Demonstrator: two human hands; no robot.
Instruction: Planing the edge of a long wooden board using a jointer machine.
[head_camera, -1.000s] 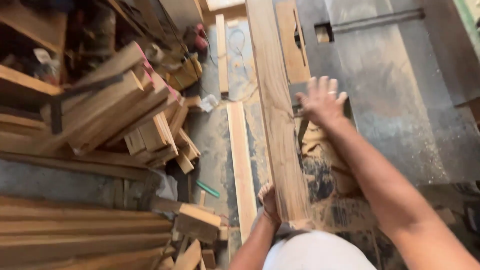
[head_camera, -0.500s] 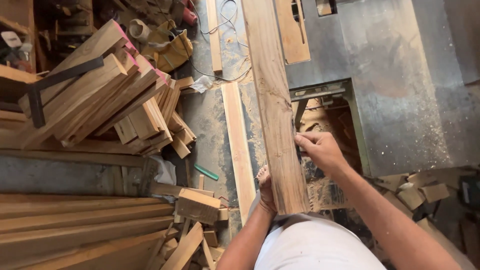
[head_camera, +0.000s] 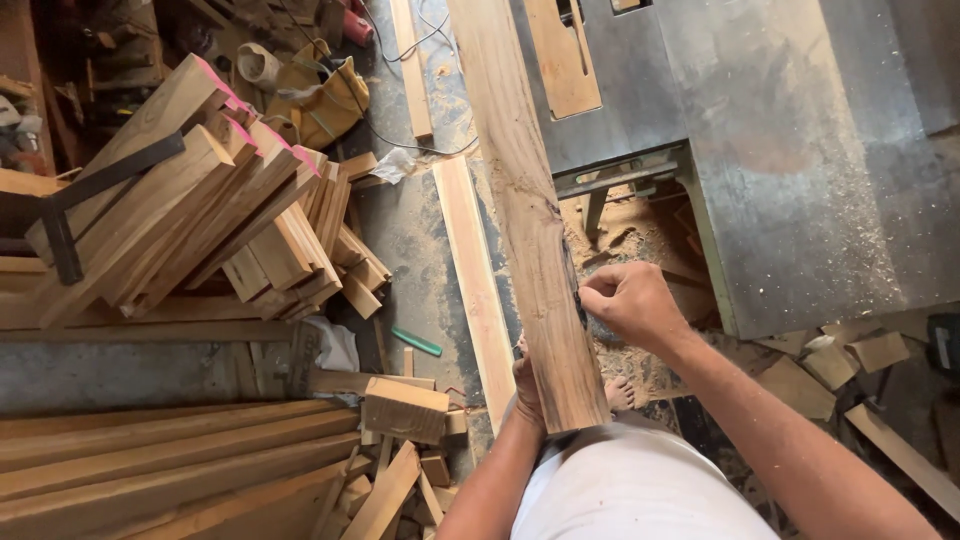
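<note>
1. The right hand (head_camera: 628, 303), spread open a second ago on the far stretch of the long plank (head_camera: 530, 210) beside the grey saw table (head_camera: 800, 170), has drawn back toward the body and now pinches the plank's right edge close to its near end
2. Its fingers, splayed flat before, are curled into a pinch on the edge
3. The left hand (head_camera: 527, 385) shows a little more beneath the plank's near end
4. The view has tilted, so the stacked timber (head_camera: 200, 200) on the left sits lower and fuller in frame
</note>
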